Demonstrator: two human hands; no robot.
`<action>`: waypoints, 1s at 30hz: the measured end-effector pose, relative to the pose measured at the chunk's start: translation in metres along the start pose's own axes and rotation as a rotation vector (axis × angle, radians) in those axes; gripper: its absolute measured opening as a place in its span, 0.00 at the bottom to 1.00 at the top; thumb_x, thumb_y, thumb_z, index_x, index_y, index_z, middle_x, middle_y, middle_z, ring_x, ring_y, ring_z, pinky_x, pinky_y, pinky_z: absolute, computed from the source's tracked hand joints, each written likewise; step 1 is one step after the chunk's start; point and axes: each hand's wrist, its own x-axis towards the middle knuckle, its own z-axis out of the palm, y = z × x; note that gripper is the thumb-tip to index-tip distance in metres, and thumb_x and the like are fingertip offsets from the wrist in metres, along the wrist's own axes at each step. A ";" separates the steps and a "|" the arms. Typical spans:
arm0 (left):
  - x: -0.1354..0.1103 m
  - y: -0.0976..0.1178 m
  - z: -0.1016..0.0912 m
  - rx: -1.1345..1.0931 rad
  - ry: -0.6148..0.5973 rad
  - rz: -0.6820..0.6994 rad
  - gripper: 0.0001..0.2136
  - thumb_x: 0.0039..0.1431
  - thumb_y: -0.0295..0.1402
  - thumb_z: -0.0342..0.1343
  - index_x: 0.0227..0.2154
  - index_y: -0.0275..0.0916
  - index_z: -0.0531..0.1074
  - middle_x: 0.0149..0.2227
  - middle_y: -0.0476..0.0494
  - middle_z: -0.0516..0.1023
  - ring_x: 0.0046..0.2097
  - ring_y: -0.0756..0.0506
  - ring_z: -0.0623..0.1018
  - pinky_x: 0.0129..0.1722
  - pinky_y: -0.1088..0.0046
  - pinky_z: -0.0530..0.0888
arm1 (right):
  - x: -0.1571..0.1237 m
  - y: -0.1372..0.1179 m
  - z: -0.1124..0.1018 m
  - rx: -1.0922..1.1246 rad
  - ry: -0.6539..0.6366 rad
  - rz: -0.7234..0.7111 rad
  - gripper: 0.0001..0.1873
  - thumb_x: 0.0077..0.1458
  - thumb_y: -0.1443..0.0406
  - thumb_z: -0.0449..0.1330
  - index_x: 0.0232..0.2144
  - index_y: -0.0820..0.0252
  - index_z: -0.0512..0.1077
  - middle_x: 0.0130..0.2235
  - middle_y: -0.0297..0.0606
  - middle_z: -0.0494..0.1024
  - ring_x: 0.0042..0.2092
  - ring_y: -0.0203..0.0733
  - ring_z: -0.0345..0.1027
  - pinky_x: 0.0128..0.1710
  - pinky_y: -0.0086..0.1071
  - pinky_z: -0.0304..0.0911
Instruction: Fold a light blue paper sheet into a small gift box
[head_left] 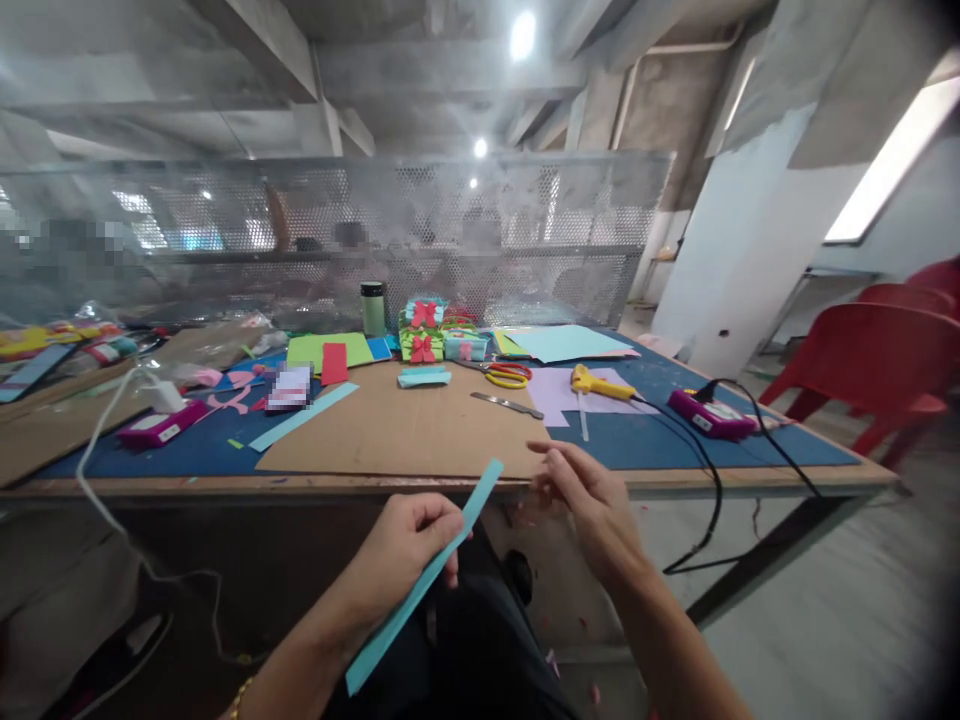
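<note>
My left hand (409, 555) is closed around a long light-blue paper strip (480, 500) that runs slantwise from below my wrist up toward the table edge. My right hand (592, 500) hovers just right of the strip's upper end, fingers loosely curled and slightly apart, holding nothing that I can see. Both hands are in front of the table's near edge, above my lap. A brown cardboard sheet (405, 430) lies on the blue table mat (675, 440) just beyond them.
On the table lie a yellow glue gun (600, 385), yellow-handled scissors (506, 375), a metal blade (506, 404), another blue strip (304, 417), coloured paper sheets (562, 342), small gift boxes with red bows (421, 330), a green bottle (372, 308) and purple power strips (709, 413). Red chairs (885, 350) stand right.
</note>
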 end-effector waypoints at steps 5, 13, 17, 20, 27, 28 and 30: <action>0.002 0.001 0.001 0.037 0.006 0.074 0.14 0.60 0.40 0.53 0.25 0.34 0.73 0.20 0.47 0.74 0.24 0.51 0.72 0.27 0.77 0.66 | -0.007 -0.003 0.027 -0.004 -0.291 0.116 0.23 0.56 0.49 0.58 0.22 0.62 0.71 0.17 0.30 0.66 0.20 0.32 0.59 0.21 0.26 0.54; -0.016 -0.015 0.001 0.005 -0.032 -0.073 0.14 0.58 0.41 0.55 0.26 0.34 0.72 0.22 0.46 0.76 0.24 0.49 0.74 0.25 0.76 0.67 | 0.006 0.009 0.025 -0.030 0.033 0.084 0.25 0.52 0.53 0.63 0.14 0.60 0.62 0.14 0.27 0.61 0.18 0.30 0.54 0.19 0.26 0.48; -0.032 -0.030 0.000 0.002 -0.008 -0.056 0.15 0.61 0.41 0.52 0.24 0.36 0.70 0.22 0.48 0.75 0.26 0.49 0.75 0.29 0.75 0.70 | 0.011 0.015 0.014 -0.015 0.125 0.090 0.24 0.51 0.53 0.64 0.15 0.59 0.61 0.14 0.26 0.61 0.17 0.29 0.51 0.17 0.26 0.45; -0.039 -0.035 -0.003 0.036 0.025 -0.045 0.16 0.62 0.42 0.51 0.24 0.37 0.68 0.22 0.49 0.74 0.26 0.49 0.75 0.29 0.75 0.70 | 0.015 0.016 0.014 -0.046 0.098 0.069 0.25 0.52 0.53 0.63 0.14 0.59 0.62 0.14 0.27 0.61 0.17 0.29 0.52 0.18 0.26 0.46; -0.009 -0.006 -0.026 0.403 0.108 0.110 0.17 0.63 0.46 0.49 0.42 0.39 0.73 0.30 0.45 0.79 0.33 0.44 0.77 0.34 0.72 0.70 | 0.062 0.005 0.038 -0.121 -0.034 -0.042 0.23 0.54 0.51 0.60 0.16 0.58 0.62 0.15 0.26 0.61 0.19 0.30 0.52 0.19 0.25 0.48; 0.003 0.002 -0.029 0.482 0.167 0.156 0.20 0.62 0.46 0.51 0.50 0.40 0.71 0.36 0.43 0.80 0.37 0.42 0.78 0.38 0.70 0.70 | 0.072 0.003 0.044 -0.131 -0.079 -0.036 0.23 0.55 0.51 0.58 0.17 0.58 0.63 0.16 0.27 0.62 0.19 0.30 0.53 0.19 0.25 0.50; 0.031 0.015 -0.034 0.602 0.253 0.217 0.29 0.58 0.43 0.56 0.61 0.41 0.61 0.47 0.37 0.78 0.46 0.38 0.77 0.43 0.67 0.70 | 0.091 0.001 0.056 -0.158 -0.130 -0.040 0.23 0.58 0.50 0.55 0.18 0.57 0.63 0.17 0.27 0.63 0.19 0.31 0.56 0.20 0.25 0.52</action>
